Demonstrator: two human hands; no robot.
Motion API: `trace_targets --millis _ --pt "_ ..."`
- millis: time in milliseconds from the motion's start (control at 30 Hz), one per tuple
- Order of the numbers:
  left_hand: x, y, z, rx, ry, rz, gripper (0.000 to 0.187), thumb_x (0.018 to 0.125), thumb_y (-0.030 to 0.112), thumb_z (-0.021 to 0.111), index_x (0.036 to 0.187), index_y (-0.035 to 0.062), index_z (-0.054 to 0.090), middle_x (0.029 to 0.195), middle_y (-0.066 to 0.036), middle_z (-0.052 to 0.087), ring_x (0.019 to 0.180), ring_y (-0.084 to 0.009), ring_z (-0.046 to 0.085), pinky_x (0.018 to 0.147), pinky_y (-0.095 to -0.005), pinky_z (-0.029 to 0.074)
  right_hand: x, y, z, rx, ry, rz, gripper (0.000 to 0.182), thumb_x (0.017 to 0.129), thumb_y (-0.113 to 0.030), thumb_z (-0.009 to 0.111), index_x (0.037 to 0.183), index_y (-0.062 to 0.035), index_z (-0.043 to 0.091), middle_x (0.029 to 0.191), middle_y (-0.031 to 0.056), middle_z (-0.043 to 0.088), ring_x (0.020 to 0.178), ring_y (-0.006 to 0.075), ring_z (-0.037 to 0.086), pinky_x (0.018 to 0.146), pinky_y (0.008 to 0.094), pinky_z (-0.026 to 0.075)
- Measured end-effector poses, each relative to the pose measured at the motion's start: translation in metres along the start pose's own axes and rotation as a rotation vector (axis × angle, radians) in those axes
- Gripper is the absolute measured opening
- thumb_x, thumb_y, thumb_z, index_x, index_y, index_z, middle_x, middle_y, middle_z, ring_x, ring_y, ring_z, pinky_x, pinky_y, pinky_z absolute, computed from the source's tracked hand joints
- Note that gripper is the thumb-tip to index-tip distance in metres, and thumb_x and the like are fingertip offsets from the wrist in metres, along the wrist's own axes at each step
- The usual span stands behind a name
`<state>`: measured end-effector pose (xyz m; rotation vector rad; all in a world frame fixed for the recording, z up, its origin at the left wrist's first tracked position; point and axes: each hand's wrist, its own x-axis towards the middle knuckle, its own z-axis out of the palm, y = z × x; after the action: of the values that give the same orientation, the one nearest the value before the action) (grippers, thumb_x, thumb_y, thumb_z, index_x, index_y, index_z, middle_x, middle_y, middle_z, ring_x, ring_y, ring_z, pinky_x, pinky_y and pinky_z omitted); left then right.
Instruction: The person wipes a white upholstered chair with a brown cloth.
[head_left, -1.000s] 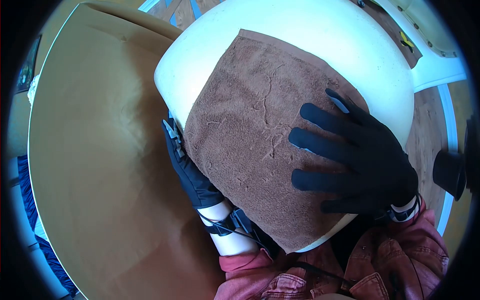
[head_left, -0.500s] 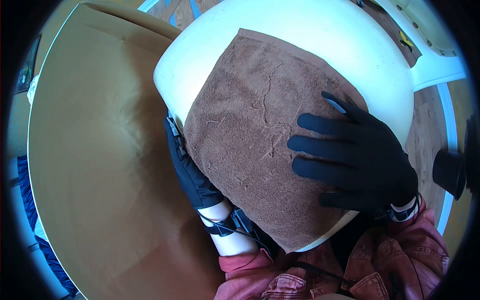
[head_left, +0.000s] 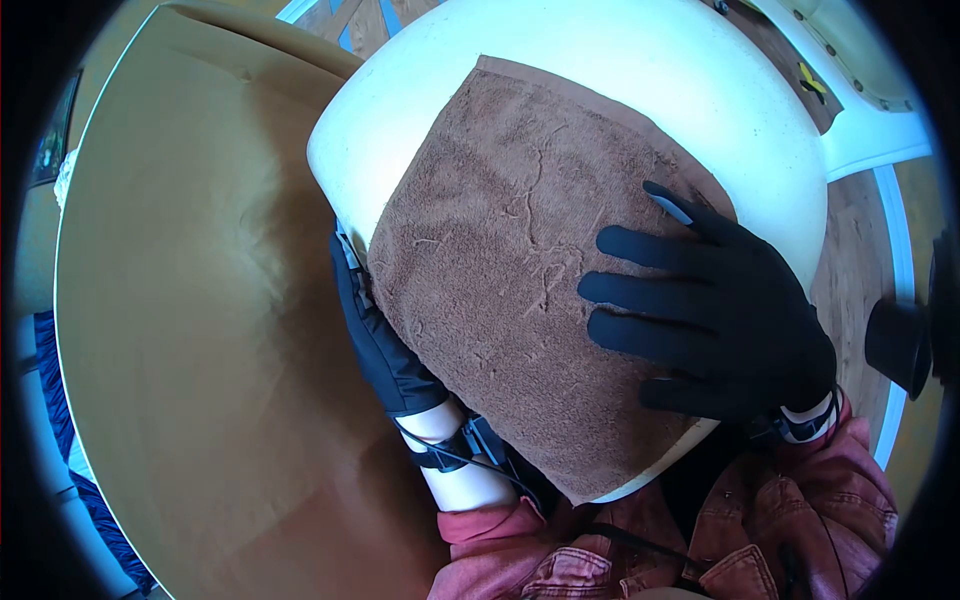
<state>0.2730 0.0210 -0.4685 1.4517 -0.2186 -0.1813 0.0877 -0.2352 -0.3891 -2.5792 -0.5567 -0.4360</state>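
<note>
A brown terry towel (head_left: 480,230) lies spread over a large white rounded surface (head_left: 580,40) that looks like a seat. Thread-like raised creases or loose strands run across the middle of the cloth. My right hand (head_left: 710,310), in a black glove, rests flat on the towel's right part with its fingers spread. Along the left edge of the white surface, beside the towel's border, is my gloved left hand (head_left: 375,345). Its thumb side points away from me, and most of its fingers are hidden by the edge and the cloth.
A tan-covered table (head_left: 190,250) with a pale rim fills the left side. At upper right stands a white chair (head_left: 875,140), with a small yellow and black object (head_left: 812,82) beside it. A dark object (head_left: 897,345) is at the far right above the wooden floor (head_left: 845,240).
My right hand has shifted very slightly to the right on the towel. The left hand and the towel are almost unchanged.
</note>
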Motion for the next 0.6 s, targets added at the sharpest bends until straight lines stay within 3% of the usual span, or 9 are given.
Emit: trace_targets --millis 233,300,400,467,533,600 --pt "0.003 0.001 0.004 -0.103 0.030 -0.053 0.061 0.117 0.040 0.043 0.168 0.0058 0.038 0.169 -0.015 0.043 0.151 -0.0278 0.048 0.125 -0.0441 0.038 0.000 -0.002 -0.002 0.021 -0.003 0.016 0.061 0.068 -0.037 0.086 0.122 -0.0100 0.078 0.136 0.0111 0.074 0.134 0.0381 0.066 0.120 0.0670 0.043" --pt "0.003 0.001 0.005 -0.115 0.049 -0.084 0.061 0.117 0.039 0.044 0.168 0.0054 0.038 0.169 -0.015 0.043 0.151 -0.0277 0.047 0.125 -0.0439 0.038 -0.002 -0.002 -0.005 0.053 0.052 0.016 0.055 0.071 -0.034 0.084 0.121 -0.0107 0.079 0.132 0.0109 0.076 0.129 0.0366 0.068 0.115 0.0607 0.047" --pt "-0.002 -0.006 0.006 0.052 0.135 0.106 0.059 0.117 0.038 0.046 0.164 0.0032 0.043 0.164 -0.015 0.048 0.147 -0.0273 0.051 0.124 -0.0433 0.039 -0.009 -0.007 -0.011 0.054 0.098 0.046 0.050 0.074 -0.032 0.082 0.119 -0.0113 0.080 0.128 0.0103 0.077 0.124 0.0346 0.070 0.109 0.0544 0.051" --pt "-0.003 -0.006 0.001 0.142 0.142 0.133 0.058 0.117 0.037 0.046 0.164 0.0036 0.042 0.163 -0.015 0.050 0.146 -0.0265 0.052 0.124 -0.0427 0.039 -0.013 -0.012 -0.015 0.020 0.137 0.104 0.044 0.077 -0.031 0.080 0.117 -0.0118 0.082 0.123 0.0094 0.079 0.118 0.0323 0.072 0.103 0.0482 0.053" --pt "-0.005 -0.005 -0.002 0.313 0.153 0.188 0.056 0.118 0.034 0.045 0.165 0.0044 0.040 0.161 -0.013 0.052 0.145 -0.0247 0.053 0.124 -0.0415 0.040 -0.014 -0.010 -0.013 0.018 0.123 0.114 0.043 0.077 -0.031 0.080 0.116 -0.0119 0.082 0.122 0.0089 0.079 0.116 0.0315 0.072 0.101 0.0473 0.053" --pt "-0.010 -0.006 0.001 0.278 0.174 0.166 0.055 0.118 0.034 0.045 0.164 0.0040 0.041 0.158 -0.012 0.054 0.143 -0.0245 0.054 0.123 -0.0413 0.041 -0.016 -0.005 -0.011 0.009 0.095 0.133 0.041 0.077 -0.030 0.080 0.114 -0.0120 0.083 0.120 0.0079 0.080 0.112 0.0300 0.072 0.098 0.0457 0.053"
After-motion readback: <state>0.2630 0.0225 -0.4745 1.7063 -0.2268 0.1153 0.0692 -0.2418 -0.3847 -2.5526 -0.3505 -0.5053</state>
